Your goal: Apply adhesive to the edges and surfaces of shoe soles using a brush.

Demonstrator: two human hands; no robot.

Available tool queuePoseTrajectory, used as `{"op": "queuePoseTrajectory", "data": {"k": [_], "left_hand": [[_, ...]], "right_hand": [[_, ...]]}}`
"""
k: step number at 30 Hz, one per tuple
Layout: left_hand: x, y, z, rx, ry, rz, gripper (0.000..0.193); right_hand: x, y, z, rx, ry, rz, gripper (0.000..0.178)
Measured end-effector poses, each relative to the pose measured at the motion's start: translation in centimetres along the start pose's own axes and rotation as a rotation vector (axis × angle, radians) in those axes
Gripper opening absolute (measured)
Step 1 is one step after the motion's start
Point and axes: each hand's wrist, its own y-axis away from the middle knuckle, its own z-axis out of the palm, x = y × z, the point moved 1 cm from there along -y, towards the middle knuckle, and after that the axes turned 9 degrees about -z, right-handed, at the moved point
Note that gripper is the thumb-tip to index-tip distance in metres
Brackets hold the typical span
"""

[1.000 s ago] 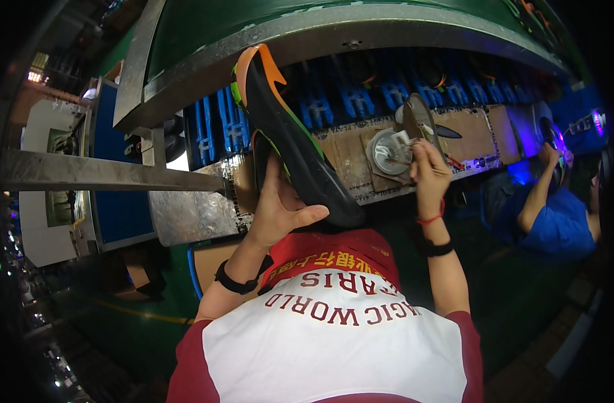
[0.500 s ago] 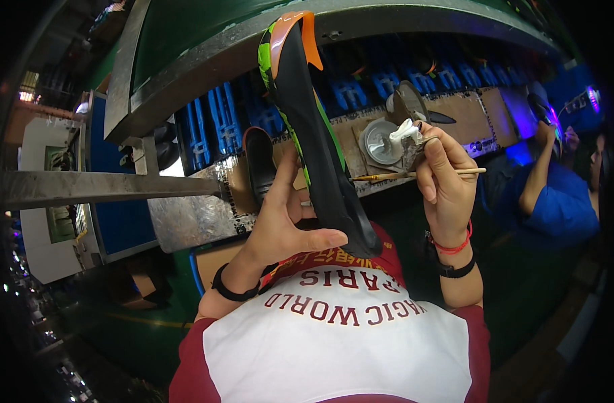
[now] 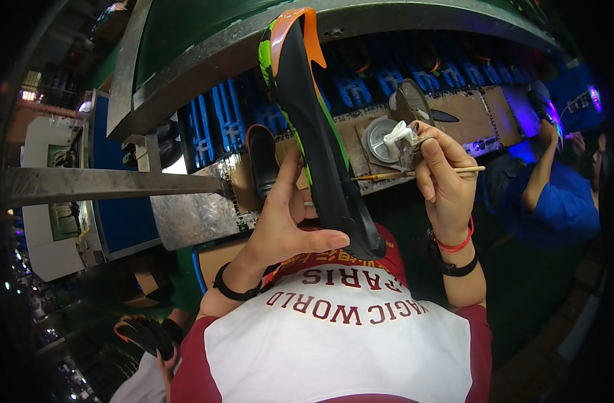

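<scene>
My left hand (image 3: 280,221) is closed round the side of a long black shoe sole (image 3: 303,111), which stands up tilted, with green along its edge and a glossy orange piece at its far end. A thin wooden-handled paintbrush (image 3: 465,170) is gripped in my right hand (image 3: 448,178), its tip pointing left at the sole's side; whether the tip touches cannot be made out. Crumpled white cloth or tissue (image 3: 396,138) pokes out between the same fingers. Just behind it stands a round, pale shallow cup (image 3: 374,144) on the bench.
Another dark sole (image 3: 261,158) lies on the bench left of mine, and a grey one (image 3: 409,101) leans beyond the cup. Blue racks (image 3: 354,94) line the back under a metal beam (image 3: 219,50). Co-workers appear at right (image 3: 552,185) and lower left (image 3: 149,383), the latter holding a sole.
A co-worker holding a dark sole has come into view at the lower left. My hands, the sole and the brush have barely shifted.
</scene>
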Motion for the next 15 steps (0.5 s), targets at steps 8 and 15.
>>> {"op": "queuePoseTrajectory", "data": {"k": [8, 15], "left_hand": [[0.12, -0.16, -0.14, -0.007, -0.001, -0.012, 0.115], [0.18, -0.3, -0.13, 0.003, 0.003, -0.004, 0.116]], "right_hand": [[-0.02, -0.08, -0.33, 0.001, 0.034, 0.023, 0.019], [-0.65, -0.32, 0.18, 0.014, 0.023, 0.005, 0.021]]}}
